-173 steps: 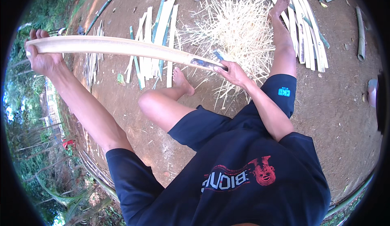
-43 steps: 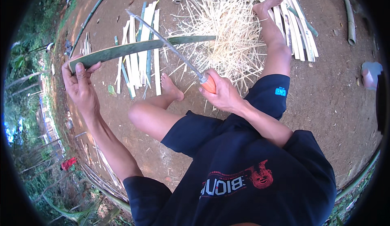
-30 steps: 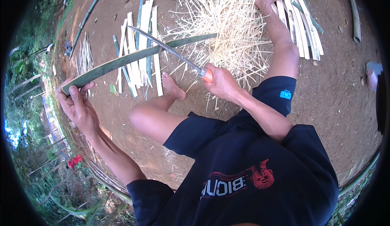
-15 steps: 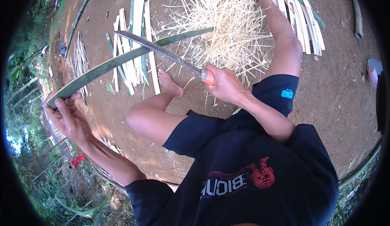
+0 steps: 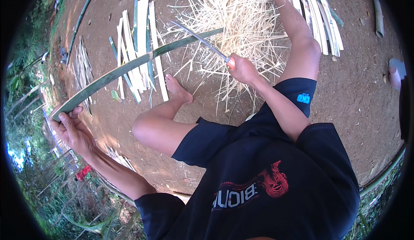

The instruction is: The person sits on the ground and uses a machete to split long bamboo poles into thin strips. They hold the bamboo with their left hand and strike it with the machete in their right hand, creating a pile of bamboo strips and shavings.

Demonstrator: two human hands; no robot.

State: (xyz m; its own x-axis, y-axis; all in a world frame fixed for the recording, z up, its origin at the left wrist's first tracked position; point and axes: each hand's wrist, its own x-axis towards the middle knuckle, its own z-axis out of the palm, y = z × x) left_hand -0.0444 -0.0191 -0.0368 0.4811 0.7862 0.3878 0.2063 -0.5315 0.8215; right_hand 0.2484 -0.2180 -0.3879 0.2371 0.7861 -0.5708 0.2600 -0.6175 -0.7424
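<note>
Pinched between the thumb and fingers of my left hand [image 5: 73, 130] is the near end of a long green bamboo strip [image 5: 113, 77]. The strip slants up to the right, with its far end over a pile of pale shavings [image 5: 241, 37]. My right hand [image 5: 244, 71] is closed round the orange handle of a machete [image 5: 200, 40]. Its blade points up and left and crosses over the strip near its far part. Whether the edge touches the strip I cannot tell.
Split bamboo strips [image 5: 140, 46] lie on the dirt ahead of my left foot [image 5: 177, 88]. Thinner sticks [image 5: 83, 70] are farther left, and more strips [image 5: 321, 20] lie beyond my right leg. A bamboo pole [image 5: 378, 16] is at the far right. Greenery [image 5: 34, 188] borders the left side.
My right hand has moved the machete away and to the right, along the strip toward its far end. The blade now appears narrower. My left hand keeps its hold, almost unmoved.
</note>
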